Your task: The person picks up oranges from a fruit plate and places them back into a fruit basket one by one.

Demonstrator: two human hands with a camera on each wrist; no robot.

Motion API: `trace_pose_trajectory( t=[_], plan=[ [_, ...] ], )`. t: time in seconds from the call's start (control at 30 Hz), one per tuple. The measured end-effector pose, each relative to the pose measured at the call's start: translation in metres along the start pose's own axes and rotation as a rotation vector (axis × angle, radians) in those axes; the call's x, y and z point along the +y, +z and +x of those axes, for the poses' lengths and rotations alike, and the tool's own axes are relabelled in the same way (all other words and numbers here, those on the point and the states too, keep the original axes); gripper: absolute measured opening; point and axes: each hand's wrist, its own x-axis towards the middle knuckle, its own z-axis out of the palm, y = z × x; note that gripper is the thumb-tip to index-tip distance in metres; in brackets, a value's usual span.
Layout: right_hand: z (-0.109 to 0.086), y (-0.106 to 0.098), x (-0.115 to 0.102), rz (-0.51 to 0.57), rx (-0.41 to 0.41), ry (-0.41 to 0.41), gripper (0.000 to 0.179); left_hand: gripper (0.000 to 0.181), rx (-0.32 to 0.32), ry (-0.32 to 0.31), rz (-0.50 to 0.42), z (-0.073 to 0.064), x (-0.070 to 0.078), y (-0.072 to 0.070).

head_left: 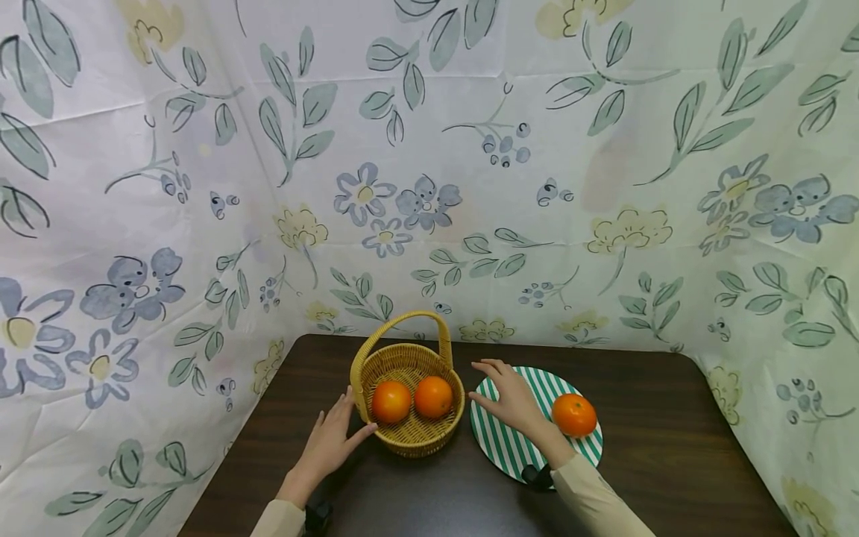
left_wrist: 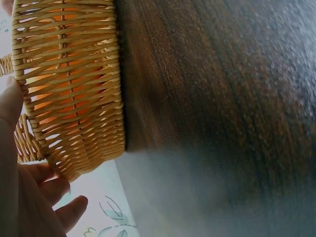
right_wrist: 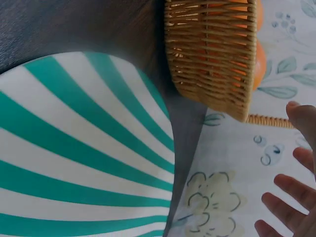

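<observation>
I have the left grip (head_left: 326,444) released at the side of the basket (head_left: 416,449) with two orange fruits (head_left: 391,403); the right grip (head_left: 513,399), also released, is above the striped plate (head_left: 493,441).

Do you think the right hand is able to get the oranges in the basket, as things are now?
Probably yes. The right hand looks empty, just beside the basket, and nothing covers the oranges from above.
</observation>
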Motion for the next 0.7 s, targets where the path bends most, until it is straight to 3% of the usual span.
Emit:
trace_pose_trajectory(
  t=[0.5, 0.7],
  plan=[
    [-0.016, -0.007, 0.02, -0.02, 0.061, 0.047, 0.054, 0.085, 0.046, 0.021, 0.009, 0.0, -0.005, 0.006],
    [-0.024, -0.009, 0.029, -0.044, 0.086, 0.056, 0.053, 0.085, 0.018, 0.011, -0.001, 0.0, -0.007, 0.006]
  ],
)
